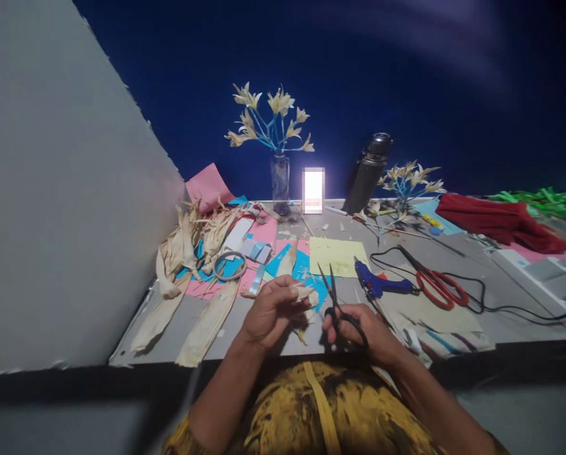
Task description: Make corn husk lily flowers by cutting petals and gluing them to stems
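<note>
My left hand [274,309] pinches a small pale piece of dried corn husk [306,294] between thumb and fingers. Close by on the right, my right hand [353,325] is closed around the handles of black scissors [334,297]. Their blades point up and away from me, slightly parted, and stand apart from the husk piece. Blue paper [317,297] with small scraps lies beneath and behind my hands. Farther left, long dried husk strips [211,319] reach to the table's front edge, near a heap of crumpled husks [188,237].
A blue glue gun [382,283] and red-handled scissors [441,287] lie at right, with a black cord. Yellow paper [337,256] is in the middle. Behind stand a glass vase [280,183] of husk flowers, a bright blurred light and a dark flask [368,174]. A red cloth [496,221] lies far right.
</note>
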`<state>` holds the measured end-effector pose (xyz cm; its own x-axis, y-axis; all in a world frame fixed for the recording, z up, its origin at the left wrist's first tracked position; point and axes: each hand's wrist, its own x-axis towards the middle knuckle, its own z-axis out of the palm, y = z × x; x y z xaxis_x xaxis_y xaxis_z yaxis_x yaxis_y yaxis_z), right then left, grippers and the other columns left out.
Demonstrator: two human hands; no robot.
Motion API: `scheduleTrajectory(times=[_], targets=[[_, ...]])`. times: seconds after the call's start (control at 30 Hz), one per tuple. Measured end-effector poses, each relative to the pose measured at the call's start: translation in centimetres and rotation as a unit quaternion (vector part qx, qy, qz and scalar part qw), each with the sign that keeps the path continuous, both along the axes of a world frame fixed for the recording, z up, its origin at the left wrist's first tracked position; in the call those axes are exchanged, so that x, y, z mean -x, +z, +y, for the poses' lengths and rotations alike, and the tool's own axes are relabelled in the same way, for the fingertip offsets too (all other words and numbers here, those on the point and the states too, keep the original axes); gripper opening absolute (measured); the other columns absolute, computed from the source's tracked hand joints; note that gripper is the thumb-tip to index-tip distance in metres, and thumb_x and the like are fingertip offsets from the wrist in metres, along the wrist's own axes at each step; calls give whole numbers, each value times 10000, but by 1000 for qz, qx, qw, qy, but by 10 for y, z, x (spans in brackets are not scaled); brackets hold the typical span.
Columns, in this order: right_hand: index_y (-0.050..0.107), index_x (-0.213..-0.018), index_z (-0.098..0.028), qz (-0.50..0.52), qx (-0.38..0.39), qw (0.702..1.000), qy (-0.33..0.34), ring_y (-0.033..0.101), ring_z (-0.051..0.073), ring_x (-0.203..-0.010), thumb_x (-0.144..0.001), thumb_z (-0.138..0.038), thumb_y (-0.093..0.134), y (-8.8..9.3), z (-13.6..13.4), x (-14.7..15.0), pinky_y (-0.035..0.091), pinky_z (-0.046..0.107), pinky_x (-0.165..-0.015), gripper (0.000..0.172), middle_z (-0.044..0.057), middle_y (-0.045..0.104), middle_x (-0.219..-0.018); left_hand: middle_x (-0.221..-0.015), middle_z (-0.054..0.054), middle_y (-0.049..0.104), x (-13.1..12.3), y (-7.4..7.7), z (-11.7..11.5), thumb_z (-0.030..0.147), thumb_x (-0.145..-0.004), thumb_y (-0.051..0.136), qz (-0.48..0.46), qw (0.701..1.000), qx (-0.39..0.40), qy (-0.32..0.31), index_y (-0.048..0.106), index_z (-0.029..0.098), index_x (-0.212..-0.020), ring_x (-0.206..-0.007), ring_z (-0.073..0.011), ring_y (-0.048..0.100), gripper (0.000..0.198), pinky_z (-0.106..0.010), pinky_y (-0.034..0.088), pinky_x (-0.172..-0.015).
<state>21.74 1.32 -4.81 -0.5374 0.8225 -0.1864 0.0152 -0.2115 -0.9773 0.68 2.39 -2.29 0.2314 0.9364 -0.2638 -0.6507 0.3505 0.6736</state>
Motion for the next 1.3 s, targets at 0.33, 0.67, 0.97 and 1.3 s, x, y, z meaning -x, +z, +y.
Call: scheduleTrajectory(times=[0.33,0.67,0.97,1.3], targets=[[675,-868,-167,46,29,990,-131,576,158,-625,-615,-506,837,13,0,17,432,253,-566,453,40,676,-745,-651,-10,652,-4,2,2,129,-638,744,1,1000,16,-18,575,147,-677,-578,-116,606,174,-236,485,-612],[647,-784,-163,66,-7,976,-208,484,132,-606,-605,-384,836,26,10,43,372,236,-552,341,-8,569,-672,-569,-3,631,-10,-3,2,140,-614,782,63,997,-9,-46,603,131,-621,-508,-87,558,179,-197,434,-547],[659,-721,-178,235,175,943,-155,511,118,-587,-566,-293,851,19,9,39,412,234,-556,272,-21,568,-665,-561,-17,636,-10,-9,2,158,-613,804,4,994,-27,-102,612,129,-609,-542,-103,565,194,-233,449,-631],[632,-750,-164,80,15,967,-240,475,126,-603,-604,-348,838,20,8,39,364,248,-566,313,-16,570,-673,-622,-2,631,-14,-6,0,185,-657,817,28,998,-36,-53,579,141,-651,-588,-100,590,242,-215,457,-624]])
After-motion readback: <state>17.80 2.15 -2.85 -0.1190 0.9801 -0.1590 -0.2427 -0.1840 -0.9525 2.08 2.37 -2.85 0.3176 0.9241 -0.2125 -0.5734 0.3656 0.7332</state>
